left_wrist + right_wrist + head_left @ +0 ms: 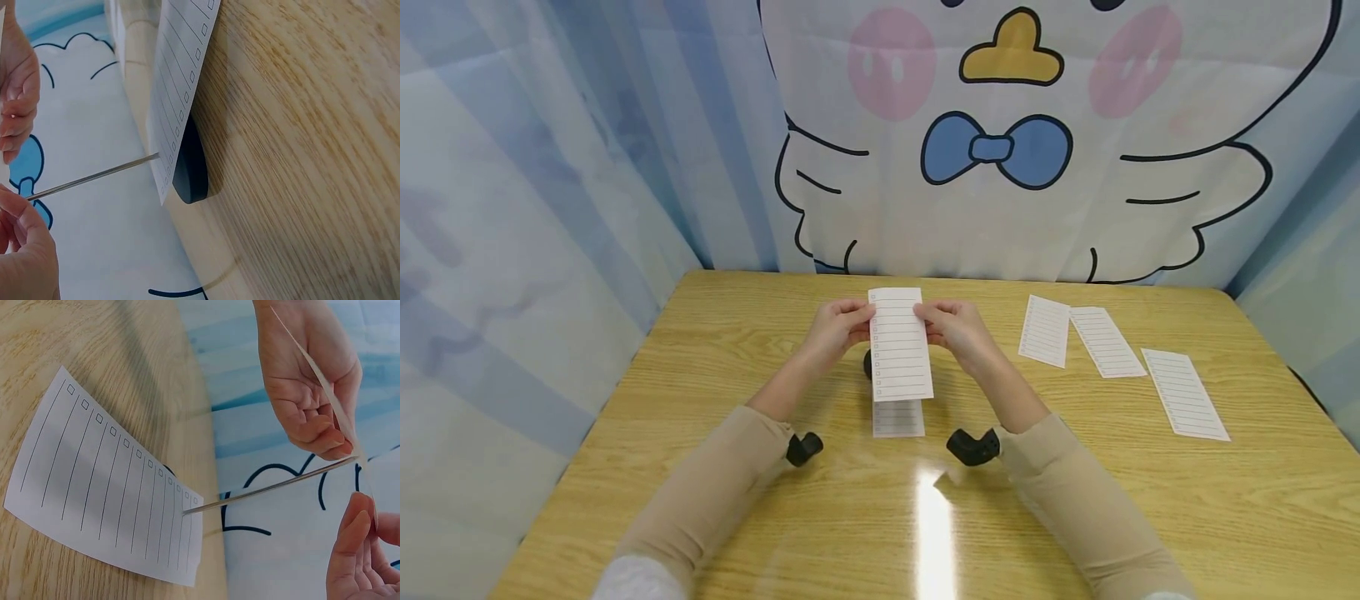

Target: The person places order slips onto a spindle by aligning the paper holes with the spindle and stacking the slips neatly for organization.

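Note:
A paper spike stands on the table, its thin metal rod [269,492] rising from a round black base [194,164]. One lined checklist slip [94,481] lies low on the spike, with the rod passing through it near one end. Above it, my left hand [842,327] and right hand [958,335] pinch opposite side edges of a second checklist slip [901,354], near its far end. In the right wrist view the rod's tip meets this held slip between the two hands. The held slip hides most of the spike in the head view.
Three more checklist slips lie on the wooden table [737,333] to the right: one left [1045,331], one in the middle [1107,342], one nearer [1185,394]. A patterned curtain [992,225] hangs behind the table. Black wrist mounts [973,447] stick out from the sleeves.

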Available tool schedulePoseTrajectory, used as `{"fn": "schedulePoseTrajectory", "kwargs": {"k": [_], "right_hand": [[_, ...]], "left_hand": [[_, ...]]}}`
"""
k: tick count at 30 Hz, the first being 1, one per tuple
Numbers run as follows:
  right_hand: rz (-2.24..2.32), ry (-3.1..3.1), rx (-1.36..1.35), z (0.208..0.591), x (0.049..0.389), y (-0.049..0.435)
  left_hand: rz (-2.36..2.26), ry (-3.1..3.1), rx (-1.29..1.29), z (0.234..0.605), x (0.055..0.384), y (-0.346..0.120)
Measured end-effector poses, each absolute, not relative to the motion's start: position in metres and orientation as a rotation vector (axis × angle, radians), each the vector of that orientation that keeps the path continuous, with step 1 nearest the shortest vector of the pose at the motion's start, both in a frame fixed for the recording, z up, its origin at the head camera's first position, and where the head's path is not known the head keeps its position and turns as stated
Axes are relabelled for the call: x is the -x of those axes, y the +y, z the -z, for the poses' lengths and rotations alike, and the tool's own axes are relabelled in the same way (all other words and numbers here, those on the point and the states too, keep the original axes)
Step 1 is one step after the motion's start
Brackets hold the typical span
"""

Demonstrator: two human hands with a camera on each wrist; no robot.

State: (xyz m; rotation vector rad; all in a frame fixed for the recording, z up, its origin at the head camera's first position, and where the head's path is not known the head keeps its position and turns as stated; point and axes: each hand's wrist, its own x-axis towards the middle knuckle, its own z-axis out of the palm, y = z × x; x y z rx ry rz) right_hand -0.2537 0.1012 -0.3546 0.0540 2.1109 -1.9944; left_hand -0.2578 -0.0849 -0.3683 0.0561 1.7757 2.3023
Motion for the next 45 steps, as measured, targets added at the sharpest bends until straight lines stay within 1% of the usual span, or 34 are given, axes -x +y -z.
{"fn": "schedulePoseTrajectory", "kwargs": {"k": [20,31,39,45], "right_hand": [[2.020,2.086,-0.095,0.357,0.259,0.100],[1.988,2.089,-0.079,0.361,0.264,0.098],[1.942,2.106,-0.069,0.373,0.264,0.100],[1.838,2.135,-0.112,0.387,0.263,0.102]], "left_hand": [[-2.332,1.796,-0.010,0.370,0.261,-0.084],[-2.333,1.920,0.025,0.370,0.262,-0.080],[-2.187,2.003,0.112,0.381,0.261,-0.084],[-2.036,2.037,0.162,0.393,0.261,-0.086]]}}
